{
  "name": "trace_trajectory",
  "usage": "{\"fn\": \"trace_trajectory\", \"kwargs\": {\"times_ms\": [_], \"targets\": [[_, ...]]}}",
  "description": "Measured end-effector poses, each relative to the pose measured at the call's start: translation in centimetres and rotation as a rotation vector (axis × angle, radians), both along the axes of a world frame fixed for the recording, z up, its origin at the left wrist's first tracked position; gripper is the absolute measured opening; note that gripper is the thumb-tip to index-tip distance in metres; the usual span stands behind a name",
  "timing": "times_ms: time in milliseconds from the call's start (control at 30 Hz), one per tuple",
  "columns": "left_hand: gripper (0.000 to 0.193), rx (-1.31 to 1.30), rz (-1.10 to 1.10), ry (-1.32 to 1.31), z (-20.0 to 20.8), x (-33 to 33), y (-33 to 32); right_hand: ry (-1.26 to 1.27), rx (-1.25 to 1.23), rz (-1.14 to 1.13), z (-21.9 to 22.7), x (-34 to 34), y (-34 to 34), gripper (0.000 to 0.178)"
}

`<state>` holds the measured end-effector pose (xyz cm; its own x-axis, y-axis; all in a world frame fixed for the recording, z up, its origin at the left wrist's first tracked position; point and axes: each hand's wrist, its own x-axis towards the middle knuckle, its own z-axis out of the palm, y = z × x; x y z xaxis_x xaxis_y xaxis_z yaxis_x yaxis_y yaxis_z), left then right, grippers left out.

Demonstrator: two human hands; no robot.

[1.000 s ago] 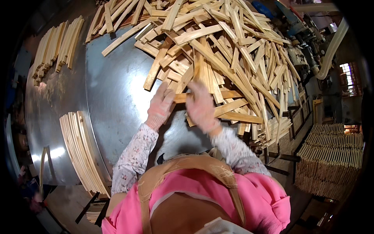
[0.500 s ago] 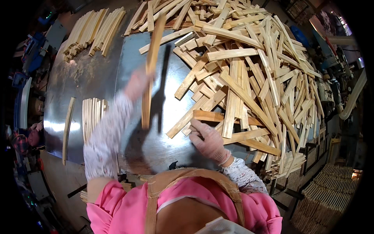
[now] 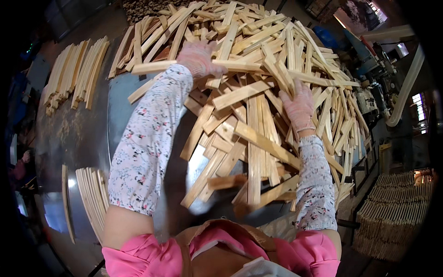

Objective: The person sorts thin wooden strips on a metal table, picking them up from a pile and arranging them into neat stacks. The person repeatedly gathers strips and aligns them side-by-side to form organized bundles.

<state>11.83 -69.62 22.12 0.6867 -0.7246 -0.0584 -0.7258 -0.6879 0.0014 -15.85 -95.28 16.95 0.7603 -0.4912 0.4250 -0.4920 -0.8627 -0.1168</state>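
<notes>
A big tangled heap of pale wooden slats (image 3: 254,138) covers the middle and right of a metal table. At the heap's far left, my left hand (image 3: 197,57), gloved, reaches across one long wooden slat (image 3: 154,68) lying crosswise. That slat shows on both sides of the hand, between thumb and fingers. On the heap's right side, my gloved right hand (image 3: 299,108) is closed at the near end of another wooden slat (image 3: 278,69), which slants up and away to the left. Its fingertips are partly hidden among the slats.
Neat rows of slats (image 3: 76,71) lie on the metal table (image 3: 60,134) at far left. A smaller row (image 3: 92,196) and a single slat (image 3: 67,203) lie nearer. Stacked slats (image 3: 392,217) stand low at right, below a hose (image 3: 408,87) and machinery.
My left hand has moved forward and right onto the heap; the upright slat it held is no longer distinguishable. My right hand has moved forward and right. The view has shifted; near-edge slats look motion-blurred.
</notes>
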Motion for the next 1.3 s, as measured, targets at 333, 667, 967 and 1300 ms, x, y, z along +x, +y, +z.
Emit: {"fn": "trace_trajectory", "kwargs": {"times_ms": [333,667,967,1300], "targets": [[0.1,-0.085,0.015,0.415,-5.5,1.6,-0.6,0.524,0.008,0.173,-3.9,5.0,-5.6,0.046],[0.052,-0.62,0.518,1.13,-23.8,-26.2,23.9,0.249,-0.113,0.512,-3.5,-1.4,20.0,0.089],[0.05,-0.603,0.763,0.369,-28.0,-37.8,42.9,0.659,0.039,1.144,-6.6,-3.2,32.7,0.041],[0.056,-0.33,0.759,0.659,-21.9,-46.9,37.6,0.924,0.024,1.226,-7.3,-16.2,33.8,0.049]]}}
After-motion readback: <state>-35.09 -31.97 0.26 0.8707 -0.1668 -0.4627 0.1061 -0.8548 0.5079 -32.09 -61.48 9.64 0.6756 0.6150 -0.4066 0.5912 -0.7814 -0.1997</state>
